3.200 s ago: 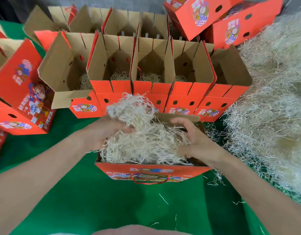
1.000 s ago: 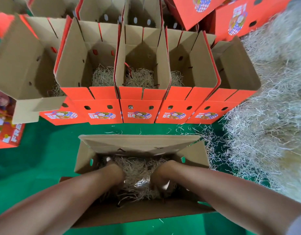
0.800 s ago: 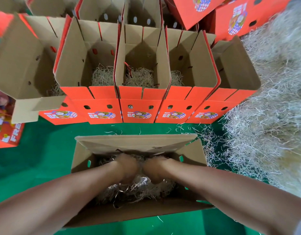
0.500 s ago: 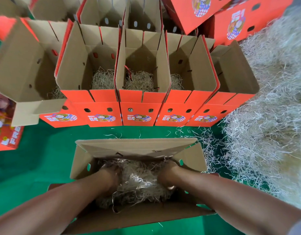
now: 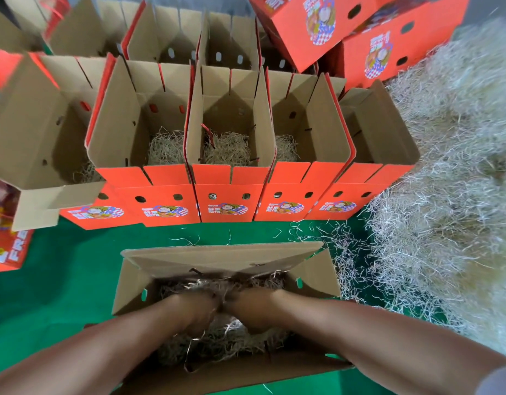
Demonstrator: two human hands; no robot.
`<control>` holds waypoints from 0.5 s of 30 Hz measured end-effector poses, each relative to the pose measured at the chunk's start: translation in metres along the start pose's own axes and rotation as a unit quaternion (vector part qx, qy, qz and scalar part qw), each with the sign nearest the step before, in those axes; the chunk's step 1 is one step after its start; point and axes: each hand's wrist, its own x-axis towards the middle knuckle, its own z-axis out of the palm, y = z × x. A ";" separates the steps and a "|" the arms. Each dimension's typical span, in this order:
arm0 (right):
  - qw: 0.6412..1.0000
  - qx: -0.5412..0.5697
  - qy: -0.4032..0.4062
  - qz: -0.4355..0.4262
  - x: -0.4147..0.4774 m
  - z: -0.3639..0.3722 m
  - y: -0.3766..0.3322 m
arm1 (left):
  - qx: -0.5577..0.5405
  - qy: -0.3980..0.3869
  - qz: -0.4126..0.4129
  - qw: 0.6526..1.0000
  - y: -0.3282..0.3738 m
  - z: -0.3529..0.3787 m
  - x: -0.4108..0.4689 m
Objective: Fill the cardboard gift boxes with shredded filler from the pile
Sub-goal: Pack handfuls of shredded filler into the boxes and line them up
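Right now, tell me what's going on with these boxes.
A person has the left hand and right hand down inside the nearest open box, side by side in the shredded filler at its bottom. The fingers are buried, so the grip is unclear. Behind it stands a row of open boxes, several already holding some filler. The big filler pile lies to the right on the green cover.
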 end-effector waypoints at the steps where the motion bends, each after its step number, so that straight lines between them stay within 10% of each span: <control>1: 0.998 -0.016 -0.053 0.012 0.001 0.006 0.003 | 0.030 -0.047 0.013 0.998 -0.003 0.005 -0.001; 8: 0.972 -0.087 -0.154 0.154 -0.006 0.009 0.035 | 0.147 -0.068 0.068 0.984 -0.007 0.016 -0.010; 12: 0.994 -0.023 0.013 0.109 -0.009 -0.006 0.022 | 0.013 0.132 0.063 0.989 0.005 0.003 -0.013; 15: 0.995 0.048 0.076 0.038 -0.008 -0.006 0.011 | -0.046 0.133 0.003 0.990 0.008 -0.004 -0.006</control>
